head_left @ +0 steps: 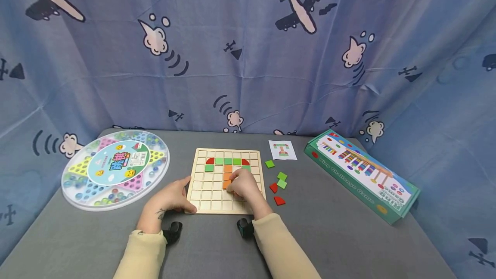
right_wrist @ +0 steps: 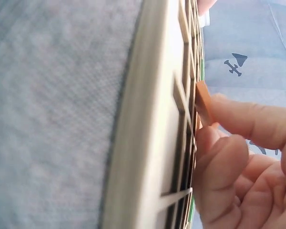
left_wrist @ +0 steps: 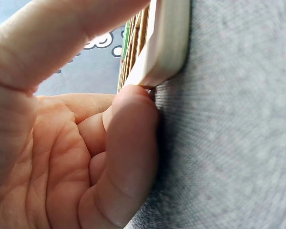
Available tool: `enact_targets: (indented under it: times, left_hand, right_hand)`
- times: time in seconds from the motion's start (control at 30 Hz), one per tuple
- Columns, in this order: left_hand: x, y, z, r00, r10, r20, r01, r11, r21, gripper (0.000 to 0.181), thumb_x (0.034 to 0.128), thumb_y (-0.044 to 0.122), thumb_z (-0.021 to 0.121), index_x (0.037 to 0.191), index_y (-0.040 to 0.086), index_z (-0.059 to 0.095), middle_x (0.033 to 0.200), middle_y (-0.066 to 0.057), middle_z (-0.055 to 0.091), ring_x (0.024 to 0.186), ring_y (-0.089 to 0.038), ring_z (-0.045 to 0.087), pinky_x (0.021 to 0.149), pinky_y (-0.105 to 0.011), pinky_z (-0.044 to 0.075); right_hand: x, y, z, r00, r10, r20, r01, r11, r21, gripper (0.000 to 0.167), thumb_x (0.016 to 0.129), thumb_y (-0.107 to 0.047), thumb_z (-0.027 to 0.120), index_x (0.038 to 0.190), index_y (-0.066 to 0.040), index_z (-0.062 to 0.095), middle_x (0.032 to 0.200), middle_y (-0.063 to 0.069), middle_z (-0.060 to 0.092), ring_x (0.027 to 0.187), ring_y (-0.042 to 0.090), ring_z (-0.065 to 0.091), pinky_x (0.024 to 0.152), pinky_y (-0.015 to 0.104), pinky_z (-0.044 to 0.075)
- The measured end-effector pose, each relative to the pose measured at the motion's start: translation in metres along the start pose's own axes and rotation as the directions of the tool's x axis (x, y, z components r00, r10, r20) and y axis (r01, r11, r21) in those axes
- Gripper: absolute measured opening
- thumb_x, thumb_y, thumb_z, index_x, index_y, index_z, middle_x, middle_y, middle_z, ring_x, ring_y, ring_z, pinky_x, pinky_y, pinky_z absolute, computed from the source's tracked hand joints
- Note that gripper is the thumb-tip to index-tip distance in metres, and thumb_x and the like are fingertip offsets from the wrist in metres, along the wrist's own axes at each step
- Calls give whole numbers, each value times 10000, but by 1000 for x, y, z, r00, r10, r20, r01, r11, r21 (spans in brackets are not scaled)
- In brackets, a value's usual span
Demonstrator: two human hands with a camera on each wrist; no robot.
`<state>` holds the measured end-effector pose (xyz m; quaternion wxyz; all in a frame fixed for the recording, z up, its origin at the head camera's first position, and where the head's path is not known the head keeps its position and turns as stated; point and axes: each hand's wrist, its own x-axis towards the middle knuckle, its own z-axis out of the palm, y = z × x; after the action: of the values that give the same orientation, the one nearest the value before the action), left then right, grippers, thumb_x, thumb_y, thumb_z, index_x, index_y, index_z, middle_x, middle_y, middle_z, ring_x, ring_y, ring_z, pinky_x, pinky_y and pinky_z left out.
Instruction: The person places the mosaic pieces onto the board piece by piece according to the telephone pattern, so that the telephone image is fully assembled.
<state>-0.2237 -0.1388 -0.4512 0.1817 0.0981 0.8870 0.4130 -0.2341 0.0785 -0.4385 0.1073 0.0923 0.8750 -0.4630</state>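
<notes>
A wooden grid board (head_left: 197,184) lies flat on the table. Red quarter-circle tiles (head_left: 210,161) flank a row of green square tiles (head_left: 227,161) in its upper part, with orange square tiles (head_left: 227,168) in a column below. My left hand (head_left: 172,197) grips the near left corner, thumb at the front edge and fingers along the side; fingertips (left_wrist: 133,100) touch the rounded corner in the left wrist view. Over the column, my right hand (head_left: 246,184) pinches an orange square tile (right_wrist: 204,102), which stands tilted against the grid in the right wrist view.
Right of the board lie loose green tiles (head_left: 282,184) and red quarter-circle tiles (head_left: 279,201). Behind them is a printed pattern card (head_left: 293,155). A round marble-game board (head_left: 83,160) stands far left, a green game box (head_left: 348,184) on the right. A patterned curtain (head_left: 248,76) hangs behind.
</notes>
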Motion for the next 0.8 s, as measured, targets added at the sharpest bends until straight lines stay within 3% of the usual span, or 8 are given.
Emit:
enact_targets:
  times: [0.1,0.33,0.47,0.6,0.8]
  left_hand:
    - [0,0,0,1000,1,2,-1,1000,-2,1081,538,75,845,1442,-16,260,578,-52,541,439,-136,459,447,-288,414]
    - [0,-1,0,1000,-6,-2,6,1000,11,1088,545,91,848,1442,-33,245,580,-55,533,438,-133,454,451,-281,410]
    - [0,-1,0,1000,3,5,-3,1000,21,1080,553,92,845,1435,-55,239,582,-53,526,437,-129,451,451,-277,410]
    - [0,-2,0,1000,1,10,-1,1000,12,1083,554,86,842,1438,-52,233,579,-49,525,433,-126,446,450,-275,410]
    - [1,-2,0,1000,2,5,-2,1000,16,1086,546,89,844,1439,-42,242,572,-48,527,429,-128,448,447,-278,408]
  right_hand:
    - [-2,0,-2,1000,-1,12,1,1000,13,249,715,34,690,954,-10,636,741,61,538,424,93,407,405,206,356]
    - [-7,1,-15,994,-48,99,35,991,126,357,744,13,626,1100,28,603,604,72,560,450,135,406,419,240,348]
    - [-10,1,-27,990,-98,99,88,991,100,354,785,-46,635,1132,18,610,691,89,629,500,146,480,461,253,392]
    - [-13,4,-45,993,-116,28,112,988,110,337,814,-92,656,1133,10,621,800,91,655,605,216,577,506,277,424]
    - [-13,21,-72,977,-154,-147,178,971,161,317,792,-56,659,1095,32,635,739,67,607,597,253,559,476,247,386]
